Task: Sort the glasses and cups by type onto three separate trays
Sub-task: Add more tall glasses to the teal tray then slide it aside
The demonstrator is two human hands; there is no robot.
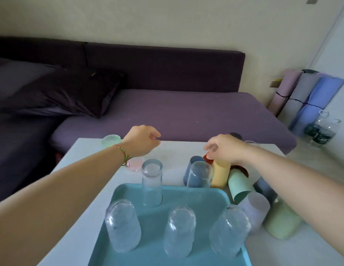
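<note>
I see four clear glass tumblers upside down on the teal plastic tray (128, 191) at the near side of the white table (176, 150), grouped as one type. My right hand (223, 148) pinches the rim of the red cup (208, 159) among the coloured cups, probably the next type. My left hand (142, 141) hovers loosely curled, holding nothing.
</note>
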